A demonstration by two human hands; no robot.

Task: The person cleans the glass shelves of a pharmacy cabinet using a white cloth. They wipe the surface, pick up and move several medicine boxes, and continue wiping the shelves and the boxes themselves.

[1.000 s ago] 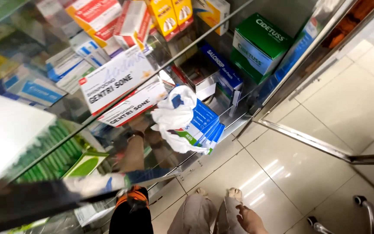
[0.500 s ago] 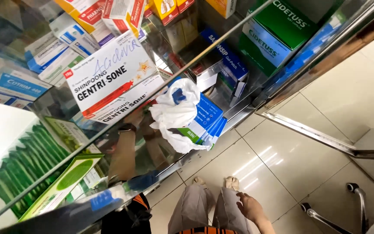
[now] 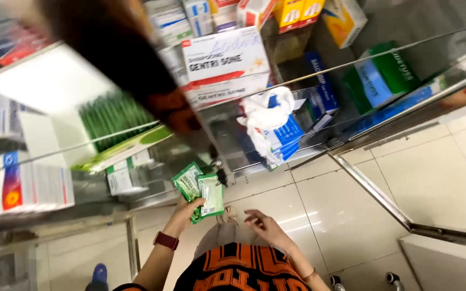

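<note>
Since the earlier frame the view is swinging left, so the white cloth and the glass cabinet are now sitting higher and further right, and the left hand, which was not showing before, is now up in front of the cabinet with green packets in it

The left hand is grasping the green packets from below, fingers curled round their lower edges, so its grip is clenched on them. The packets are fanning out upward, just below and to the left of the white cloth, close to the cabinet's lower glass edge. A dark red watch strap is circling the left wrist

The right hand is hanging low and right of the packets, over the tiled floor, with fingers spread and loose; its grip is released and touching nothing

The white cloth is lying bunched on blue boxes inside the cabinet. Above and left of the cloth a large white box with a red stripe is resting on a glass shelf, and to the right of the cloth a green and blue box is leaning. Far left of the cloth a row of green packs is standing, with a white and red box lower still. A dark blurred shape is crossing the upper left of the view, and I cannot tell what it is

The person's orange and black shirt is filling the bottom edge
</note>
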